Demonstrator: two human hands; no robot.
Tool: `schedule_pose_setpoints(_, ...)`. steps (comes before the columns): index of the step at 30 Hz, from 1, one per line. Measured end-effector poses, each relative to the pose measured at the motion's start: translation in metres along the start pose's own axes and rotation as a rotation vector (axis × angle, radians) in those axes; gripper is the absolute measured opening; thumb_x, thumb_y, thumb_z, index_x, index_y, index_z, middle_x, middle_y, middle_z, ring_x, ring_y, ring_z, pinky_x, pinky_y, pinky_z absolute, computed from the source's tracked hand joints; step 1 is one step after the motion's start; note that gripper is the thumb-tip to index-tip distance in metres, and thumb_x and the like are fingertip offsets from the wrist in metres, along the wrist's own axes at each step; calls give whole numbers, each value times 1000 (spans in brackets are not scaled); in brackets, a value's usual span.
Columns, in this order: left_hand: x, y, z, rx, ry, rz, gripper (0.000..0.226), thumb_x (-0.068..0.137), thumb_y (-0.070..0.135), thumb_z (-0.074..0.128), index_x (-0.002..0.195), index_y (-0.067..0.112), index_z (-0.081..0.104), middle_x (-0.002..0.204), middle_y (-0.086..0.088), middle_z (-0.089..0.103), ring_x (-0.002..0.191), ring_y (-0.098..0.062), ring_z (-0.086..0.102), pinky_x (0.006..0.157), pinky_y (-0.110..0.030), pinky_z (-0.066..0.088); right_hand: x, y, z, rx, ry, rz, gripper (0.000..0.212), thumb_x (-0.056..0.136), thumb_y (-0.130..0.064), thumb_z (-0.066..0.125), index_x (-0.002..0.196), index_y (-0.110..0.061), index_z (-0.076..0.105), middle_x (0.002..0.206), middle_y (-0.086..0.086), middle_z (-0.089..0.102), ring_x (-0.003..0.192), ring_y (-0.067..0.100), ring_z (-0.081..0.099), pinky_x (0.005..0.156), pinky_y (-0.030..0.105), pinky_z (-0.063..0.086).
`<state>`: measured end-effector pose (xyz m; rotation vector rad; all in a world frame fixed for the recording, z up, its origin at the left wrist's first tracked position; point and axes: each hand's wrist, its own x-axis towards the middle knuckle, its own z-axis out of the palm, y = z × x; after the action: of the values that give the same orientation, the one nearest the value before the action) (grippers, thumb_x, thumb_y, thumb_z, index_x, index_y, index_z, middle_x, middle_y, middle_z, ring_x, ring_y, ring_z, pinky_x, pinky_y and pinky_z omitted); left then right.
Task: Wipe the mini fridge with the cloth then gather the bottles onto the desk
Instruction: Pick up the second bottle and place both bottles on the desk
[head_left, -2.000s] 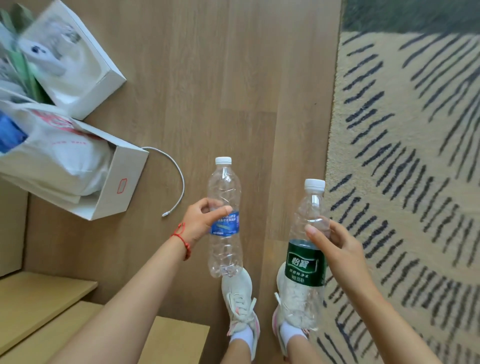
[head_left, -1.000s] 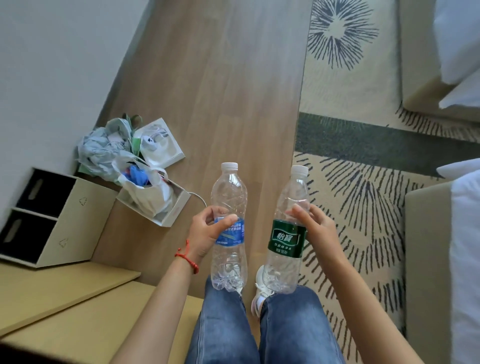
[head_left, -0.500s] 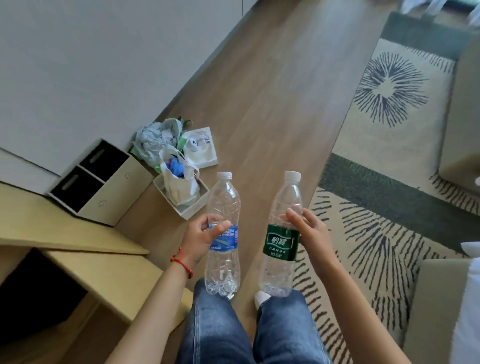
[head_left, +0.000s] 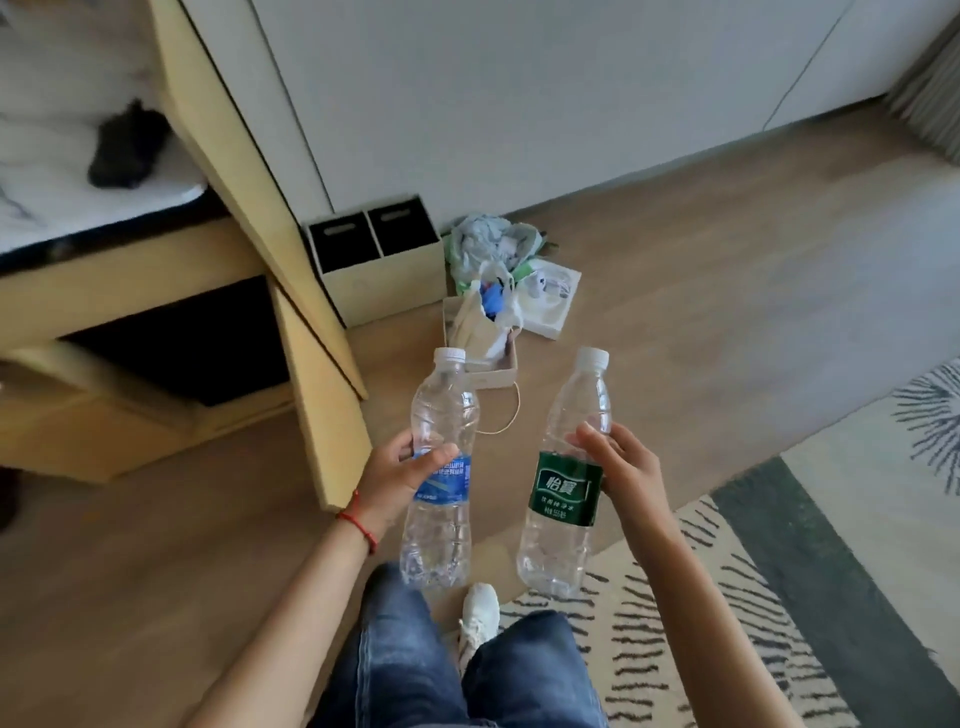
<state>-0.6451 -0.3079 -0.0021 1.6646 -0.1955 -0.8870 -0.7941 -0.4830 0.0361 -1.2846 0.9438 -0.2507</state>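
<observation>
Nearest my body: my knees in blue jeans (head_left: 415, 670) and one white shoe (head_left: 479, 610) on the wood floor (head_left: 701, 332), at the edge of a striped rug (head_left: 727, 623).

Item, left hand (head_left: 397, 478): wrapped around the blue-label bottle (head_left: 440, 467) at its label, thumb across the front. Bottle upright, white cap on, clear and apparently empty.

Item, right hand (head_left: 621, 467): closed on the green-label bottle (head_left: 566, 483) just above its label, fingers (head_left: 592, 441) curled round the shoulder. Upright, capped, likewise looking empty. The two bottles are apart, not touching.

Item, beyond the bottles: an open carton with a plastic bag (head_left: 491, 317), a thin cord (head_left: 506, 415) trailing from it, a flat white box (head_left: 550, 296), crumpled wrapping (head_left: 488, 249), and a two-slot storage box (head_left: 374, 260) against the wall.

Item, far left: pale wood furniture (head_left: 291, 322) with a light surface above bearing a dark blurred object (head_left: 127, 148); I judge this to be the desk side. No fridge or cloth is identifiable.

Handling note: the step is the carry to the desk. Empty bottles crush and tip easily, so I would grip lightly, keep them vertical, steer round the floor clutter, and seat each base flat before letting go.
</observation>
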Motion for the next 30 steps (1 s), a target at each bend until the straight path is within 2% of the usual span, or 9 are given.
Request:
schedule_pose_setpoints(4,-27,-10,-35,-63,146,2,76,49,51,72,95,-8,60,87,-17,70,82,-27,66,78,-42,50,0,0,38,-71,-148,17,24,84,-30,61,103,-15,64,91,5,73,78,13,71,70,27,52)
schedule_pose_setpoints(8,-52,-22,-70,-100,267,-11,48,54,48,73,89,14,66,79,2,73,77,-13,68,69,-27,53,-4,3,80,-135,-276,9,12,84,-28,61,92,-21,65,91,9,72,80,19,70,74,31,53)
schedule_pose_setpoints(10,-64,-28,-85,-107,311,-12,26,70,31,74,88,17,65,70,11,72,69,-2,66,60,-16,51,-9,6,100,-166,-331,4,13,84,-28,61,93,-21,66,90,9,72,80,19,70,72,29,52)
schedule_pose_setpoints(12,-76,-36,-101,-115,375,-24,8,80,16,68,88,15,64,66,11,70,64,2,64,59,-15,49,-15,10,119,-200,-379,1,15,85,-28,60,94,-18,66,88,9,72,76,17,70,68,26,51)
schedule_pose_setpoints(14,-90,-44,-120,-126,414,-25,9,80,21,69,86,16,65,69,8,69,66,-1,64,63,-18,50,-24,14,139,-221,-425,-4,17,85,-28,60,94,-16,66,87,9,72,72,14,69,66,25,51)
schedule_pose_setpoints(18,-115,-62,-160,-145,470,-6,35,61,52,70,81,24,68,83,-6,63,77,-16,57,75,-30,44,-44,22,181,-256,-486,-16,22,84,-31,61,94,-12,65,83,11,68,70,14,66,66,27,51)
schedule_pose_setpoints(20,-129,-68,-183,-165,489,8,44,53,56,66,83,24,67,83,0,68,78,-10,62,74,-25,48,-56,28,205,-273,-500,-33,25,84,-33,62,94,-11,65,83,14,68,71,16,66,68,31,51)
schedule_pose_setpoints(25,-162,-80,-243,-176,503,4,36,62,45,69,87,19,67,79,8,70,74,0,64,62,-9,48,-89,42,268,-288,-511,-49,22,85,-28,60,98,-12,65,84,11,71,72,16,69,68,30,52)
schedule_pose_setpoints(30,-191,-94,-310,-197,554,-14,10,80,27,68,85,19,65,82,3,68,68,1,64,61,-11,50,-117,56,329,-287,-507,-36,28,84,-30,60,104,-11,64,89,8,72,77,18,71,70,31,52)
